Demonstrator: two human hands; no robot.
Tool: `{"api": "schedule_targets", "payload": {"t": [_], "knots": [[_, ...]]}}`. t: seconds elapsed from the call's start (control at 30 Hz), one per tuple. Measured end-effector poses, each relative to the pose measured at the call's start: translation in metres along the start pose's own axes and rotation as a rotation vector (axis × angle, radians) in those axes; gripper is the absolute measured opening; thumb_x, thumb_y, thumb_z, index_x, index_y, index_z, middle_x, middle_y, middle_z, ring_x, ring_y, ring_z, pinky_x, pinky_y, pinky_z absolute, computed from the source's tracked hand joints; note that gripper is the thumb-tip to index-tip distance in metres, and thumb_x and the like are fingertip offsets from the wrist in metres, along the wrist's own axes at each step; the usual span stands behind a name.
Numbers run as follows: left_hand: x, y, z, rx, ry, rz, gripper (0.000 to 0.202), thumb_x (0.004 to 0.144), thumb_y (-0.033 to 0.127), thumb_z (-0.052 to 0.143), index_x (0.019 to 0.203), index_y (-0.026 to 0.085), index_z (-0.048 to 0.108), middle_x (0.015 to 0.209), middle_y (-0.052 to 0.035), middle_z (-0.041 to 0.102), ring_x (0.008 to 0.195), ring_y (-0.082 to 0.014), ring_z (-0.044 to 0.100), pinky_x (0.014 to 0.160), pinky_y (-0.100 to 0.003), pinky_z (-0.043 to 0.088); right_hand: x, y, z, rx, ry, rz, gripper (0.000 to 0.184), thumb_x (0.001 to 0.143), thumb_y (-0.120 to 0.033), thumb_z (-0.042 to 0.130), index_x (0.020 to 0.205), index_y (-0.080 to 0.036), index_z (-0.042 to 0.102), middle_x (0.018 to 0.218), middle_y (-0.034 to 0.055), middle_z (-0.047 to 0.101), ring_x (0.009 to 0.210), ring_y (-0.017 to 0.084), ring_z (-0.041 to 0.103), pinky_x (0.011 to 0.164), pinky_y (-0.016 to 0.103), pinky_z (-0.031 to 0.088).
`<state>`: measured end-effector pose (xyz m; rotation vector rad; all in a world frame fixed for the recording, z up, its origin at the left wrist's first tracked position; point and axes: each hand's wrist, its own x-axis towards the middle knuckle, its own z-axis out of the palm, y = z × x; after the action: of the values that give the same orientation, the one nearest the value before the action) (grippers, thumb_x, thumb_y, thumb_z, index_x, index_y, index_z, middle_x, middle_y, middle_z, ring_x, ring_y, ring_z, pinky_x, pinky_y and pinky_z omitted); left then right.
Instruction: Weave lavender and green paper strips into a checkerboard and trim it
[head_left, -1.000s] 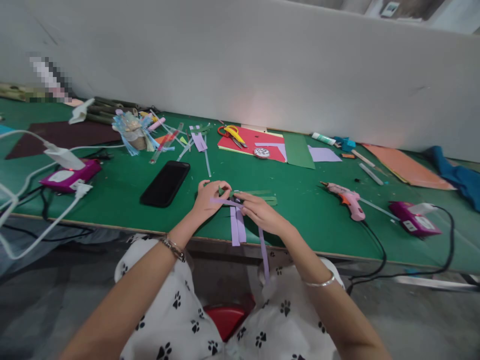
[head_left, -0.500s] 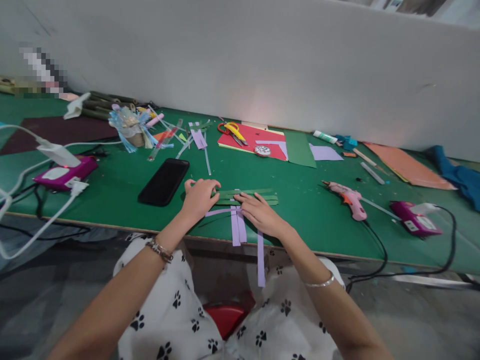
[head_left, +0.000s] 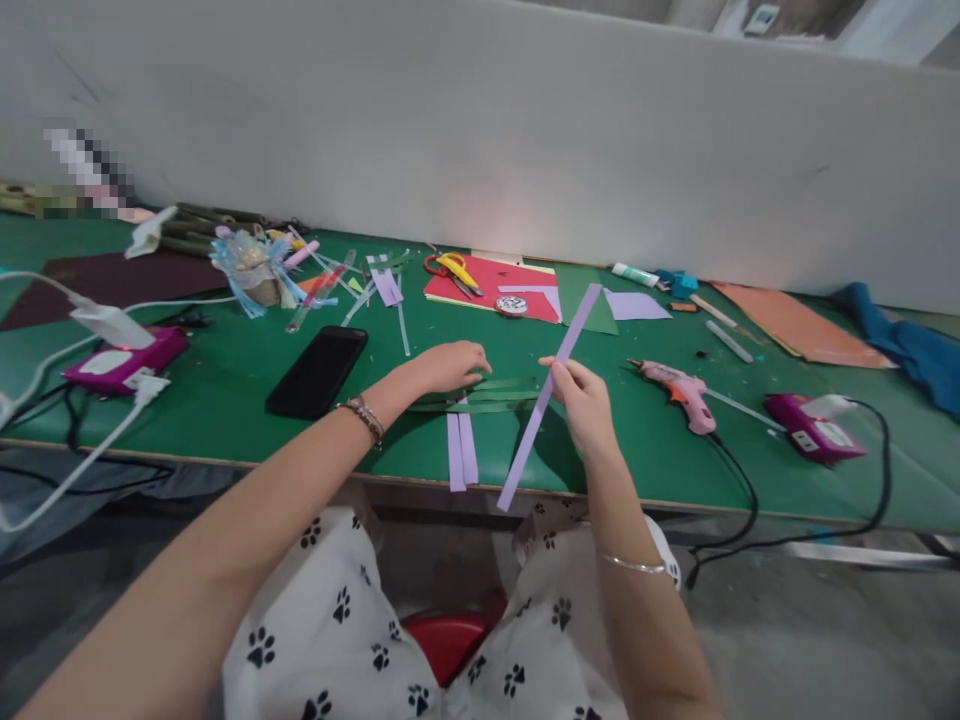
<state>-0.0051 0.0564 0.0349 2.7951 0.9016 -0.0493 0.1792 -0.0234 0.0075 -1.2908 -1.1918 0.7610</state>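
Note:
My right hand (head_left: 583, 400) pinches a long lilac paper strip (head_left: 525, 448) near its middle and holds it tilted above the green table (head_left: 225, 400). Flat on a bundle of green paper strips (head_left: 495, 395) lies my left hand (head_left: 442, 367), fingers stretched and pressing them down. Two more lilac strips (head_left: 461, 452) lie under the green ones and hang over the table's front edge.
A black phone (head_left: 318, 370) lies left of my hands. A pink glue gun (head_left: 679, 392) and a purple power strip (head_left: 806, 427) are to the right. Scissors (head_left: 452, 270), red paper (head_left: 495, 285) and scraps sit farther back. Another purple power strip (head_left: 124, 362) with cables is at left.
My right hand picked up one lilac strip from the table edge and raised it, tilted. My left hand slid right onto the green strips and flattened.

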Motion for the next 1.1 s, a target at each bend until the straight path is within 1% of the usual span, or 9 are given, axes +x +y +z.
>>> {"api": "schedule_targets", "payload": {"t": [0.07,0.2,0.33,0.43,0.57,0.73,0.9,1.0,1.1], "knots": [[0.008,-0.002,0.001,0.02,-0.05,0.004,0.023,0.082,0.019,0.052,0.101,0.014,0.064,0.103,-0.0079,0.062,0.09,-0.0162,0.058,0.073,-0.021,0.041,-0.001,0.0,-0.004,0.021,0.005,0.001,0.024,0.072,-0.038,0.053,0.075,-0.019,0.066,0.052,-0.005,0.037,0.048,0.009,0.033,0.046,0.024,0.027],[0.019,0.001,0.001,0.053,-0.085,-0.007,0.017,0.078,0.023,0.057,0.09,0.014,0.065,0.093,-0.0071,0.064,0.077,-0.0158,0.058,0.059,-0.021,0.038,-0.005,0.005,-0.007,0.017,0.011,0.01,0.022,0.07,-0.036,0.054,0.075,-0.019,0.066,0.052,-0.0044,0.04,0.049,0.009,0.036,0.047,0.024,0.029],[0.032,0.007,0.002,0.057,-0.106,0.002,0.012,0.075,0.023,0.058,0.081,0.015,0.063,0.084,-0.0058,0.063,0.07,-0.0165,0.055,0.052,-0.023,0.032,-0.01,0.007,-0.006,0.031,-0.005,0.037,0.023,0.07,-0.038,0.052,0.075,-0.02,0.066,0.052,-0.0038,0.041,0.05,0.01,0.038,0.047,0.024,0.029],[0.039,0.011,0.003,0.018,-0.117,0.021,0.007,0.073,0.016,0.056,0.075,0.015,0.062,0.081,-0.0051,0.062,0.069,-0.0154,0.054,0.053,-0.022,0.032,-0.011,0.007,-0.007,0.039,-0.023,0.033,0.022,0.07,-0.038,0.053,0.073,-0.021,0.067,0.053,-0.0037,0.042,0.05,0.01,0.039,0.047,0.024,0.03],[0.038,0.012,0.004,-0.087,-0.116,0.027,0.009,0.072,0.012,0.052,0.071,0.015,0.061,0.076,-0.0035,0.061,0.067,-0.0134,0.053,0.057,-0.021,0.034,-0.011,0.006,-0.008,0.054,-0.026,0.029,0.021,0.068,-0.036,0.055,0.074,-0.021,0.069,0.052,-0.0044,0.042,0.049,0.009,0.04,0.048,0.024,0.032],[0.032,0.004,0.005,-0.279,-0.103,-0.027,0.011,0.073,0.017,0.051,0.076,0.015,0.062,0.077,-0.001,0.063,0.067,-0.0109,0.054,0.061,-0.019,0.038,-0.01,0.005,-0.015,0.017,-0.021,0.009,0.021,0.068,-0.033,0.056,0.076,-0.021,0.071,0.053,-0.0044,0.046,0.049,0.009,0.044,0.051,0.025,0.037],[0.028,-0.009,0.011,-0.469,-0.095,-0.059,0.016,0.074,0.025,0.051,0.079,0.014,0.062,0.076,-0.0007,0.064,0.065,-0.0107,0.055,0.064,-0.02,0.04,-0.003,0.002,-0.034,-0.128,0.013,-0.039,0.025,0.07,-0.033,0.053,0.079,-0.018,0.071,0.049,-0.0032,0.052,0.048,0.01,0.048,0.051,0.025,0.041],[0.028,-0.015,0.013,-0.569,-0.09,-0.059,0.021,0.074,0.03,0.05,0.083,0.014,0.061,0.081,-0.0021,0.066,0.07,-0.0124,0.056,0.068,-0.022,0.042,0.009,0.001,-0.038,-0.177,-0.042,-0.007,0.025,0.07,-0.031,0.053,0.079,-0.016,0.071,0.048,-0.0024,0.056,0.048,0.011,0.052,0.052,0.025,0.043],[0.027,-0.018,0.014,-0.648,-0.083,-0.056,0.023,0.073,0.032,0.051,0.085,0.015,0.061,0.083,-0.0026,0.066,0.073,-0.0131,0.057,0.069,-0.023,0.043,0.026,0.002,-0.029,-0.205,-0.142,0.047,0.021,0.069,-0.026,0.053,0.074,-0.015,0.07,0.049,-0.0015,0.059,0.048,0.011,0.055,0.052,0.024,0.045]]}}
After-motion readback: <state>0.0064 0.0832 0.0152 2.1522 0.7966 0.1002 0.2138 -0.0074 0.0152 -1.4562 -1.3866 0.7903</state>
